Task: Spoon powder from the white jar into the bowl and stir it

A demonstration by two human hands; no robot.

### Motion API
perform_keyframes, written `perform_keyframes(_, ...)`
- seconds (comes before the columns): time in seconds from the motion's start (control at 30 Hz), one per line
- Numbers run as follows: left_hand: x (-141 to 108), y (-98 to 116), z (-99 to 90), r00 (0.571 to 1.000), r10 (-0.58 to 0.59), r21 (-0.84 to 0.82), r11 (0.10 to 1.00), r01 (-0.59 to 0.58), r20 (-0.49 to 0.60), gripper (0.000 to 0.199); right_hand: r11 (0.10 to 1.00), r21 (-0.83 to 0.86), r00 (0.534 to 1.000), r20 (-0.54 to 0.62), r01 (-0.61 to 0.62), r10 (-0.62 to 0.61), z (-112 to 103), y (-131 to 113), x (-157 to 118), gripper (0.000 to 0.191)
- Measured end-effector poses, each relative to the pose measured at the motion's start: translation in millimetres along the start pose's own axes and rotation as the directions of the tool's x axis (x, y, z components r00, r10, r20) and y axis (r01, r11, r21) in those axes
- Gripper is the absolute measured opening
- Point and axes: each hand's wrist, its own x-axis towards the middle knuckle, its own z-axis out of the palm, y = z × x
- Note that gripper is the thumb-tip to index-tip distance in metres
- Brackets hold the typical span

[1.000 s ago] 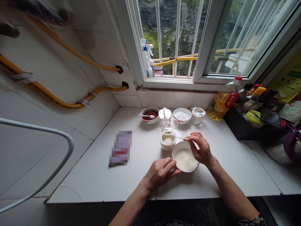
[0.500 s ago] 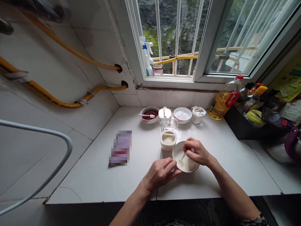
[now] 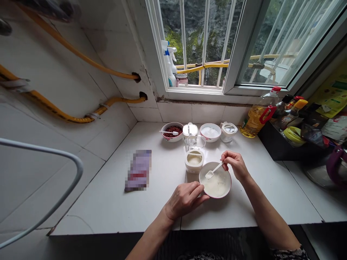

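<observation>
My left hand (image 3: 187, 198) grips the near-left rim of a white bowl (image 3: 228, 187) that holds pale, off-white powder or grains (image 3: 216, 186). Between the fingertips of my right hand (image 3: 235, 166) is the handle of a small white spoon (image 3: 216, 169). The spoon's head is over the bowl and carries some pale stuff. Just behind the bowl stands a white seasoning jar (image 3: 193, 167), its clear lid (image 3: 195, 142) tipped back and similar pale contents inside.
At the back are a bowl of dark red pieces (image 3: 172, 132) with a white spoon, a closed jar (image 3: 189, 130), a bowl of white powder (image 3: 210, 132) and another jar (image 3: 229, 131). An oil bottle (image 3: 255, 117) and a black box (image 3: 279, 148) stand right. A purple packet (image 3: 138, 170) lies left.
My right hand has lifted the spoon up and to the right, out of the bowl's contents. My left hand stays on the rim.
</observation>
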Motion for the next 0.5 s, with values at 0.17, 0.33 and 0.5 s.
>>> perform_keyframes(0.17, -1.5, 0.3, 0.0, 1.000, -0.012, -0.007, 1.000, 0.012, 0.010, 0.019, 0.999, 0.027, 0.999, -0.015, -0.043, 0.044, 0.2, 2.3, 1.2, 0.006)
perform_keyframes(0.33, -0.8, 0.3, -0.1, 1.000, -0.011, -0.008, 1.000, 0.011, 0.008, 0.019, 0.994, 0.070, 0.996, -0.024, -0.079, 0.081, -1.2, 2.9, 3.7, 0.006)
perform_keyframes(0.5, 0.2, 0.1, -0.2, 1.000, -0.007, -0.001, 1.000, 0.007, 0.008, 0.020, 0.987, 0.135, 0.996, -0.026, -0.083, 0.088, -0.3, 4.4, 5.4, 0.006)
